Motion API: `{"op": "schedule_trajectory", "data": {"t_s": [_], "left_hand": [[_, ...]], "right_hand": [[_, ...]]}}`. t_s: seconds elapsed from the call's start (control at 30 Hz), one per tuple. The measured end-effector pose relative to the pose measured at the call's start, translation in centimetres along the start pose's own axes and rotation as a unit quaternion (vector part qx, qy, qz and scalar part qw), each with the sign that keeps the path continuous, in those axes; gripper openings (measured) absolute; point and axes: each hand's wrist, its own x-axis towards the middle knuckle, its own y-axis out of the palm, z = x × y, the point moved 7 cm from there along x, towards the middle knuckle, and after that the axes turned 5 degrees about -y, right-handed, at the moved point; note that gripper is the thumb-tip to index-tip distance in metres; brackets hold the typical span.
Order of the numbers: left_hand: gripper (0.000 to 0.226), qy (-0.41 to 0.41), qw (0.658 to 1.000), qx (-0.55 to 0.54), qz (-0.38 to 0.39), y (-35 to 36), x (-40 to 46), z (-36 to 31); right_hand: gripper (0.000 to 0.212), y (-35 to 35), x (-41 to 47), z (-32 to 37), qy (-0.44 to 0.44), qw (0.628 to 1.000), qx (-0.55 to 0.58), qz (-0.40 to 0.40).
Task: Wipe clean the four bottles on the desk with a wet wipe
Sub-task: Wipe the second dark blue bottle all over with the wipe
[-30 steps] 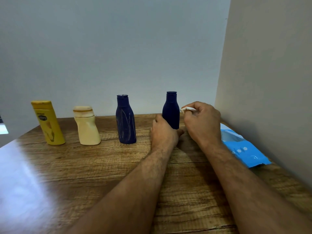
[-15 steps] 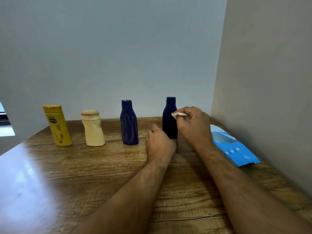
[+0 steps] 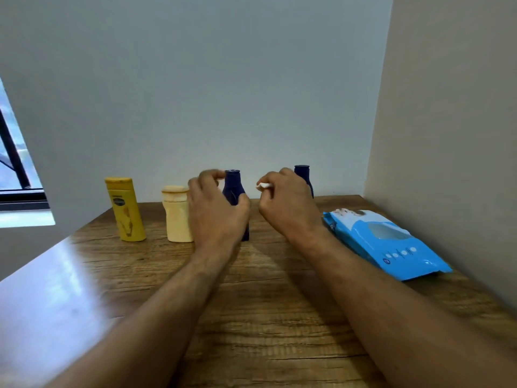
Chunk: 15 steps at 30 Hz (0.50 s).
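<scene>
Four bottles stand in a row at the back of the wooden desk (image 3: 268, 309): a yellow bottle (image 3: 126, 211), a cream bottle (image 3: 176, 217) and two dark blue ones. My left hand (image 3: 215, 211) curls round the left dark blue bottle (image 3: 233, 186), thumb in front of it and fingers by its neck. My right hand (image 3: 288, 205) pinches a small folded white wet wipe (image 3: 263, 185) just right of that bottle. The right dark blue bottle (image 3: 303, 175) stands behind my right hand, mostly hidden.
A blue pack of wet wipes (image 3: 386, 242) lies on the desk at the right, close to the side wall (image 3: 447, 163). A window (image 3: 14, 169) shows at the far left. The back wall is just behind the bottles.
Both hands left the right dark blue bottle and moved left. My left hand now curls round the left dark blue bottle, and my right hand carries the wipe beside it.
</scene>
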Motion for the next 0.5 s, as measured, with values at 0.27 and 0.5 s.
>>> {"op": "schedule_trajectory", "data": {"t_s": [0.27,0.5], "left_hand": [[0.089,0.045,0.999,-0.022,-0.004,2.6,0.0,0.5],[0.104,-0.064,0.992,-0.071,0.079,5.0,0.2,3.2]], "right_hand": [[0.02,3.2,-1.6,-1.2,-0.004,0.997,-0.057,0.049],[0.019,4.0,-1.3,-2.5,0.048,0.994,-0.058,0.081]]}}
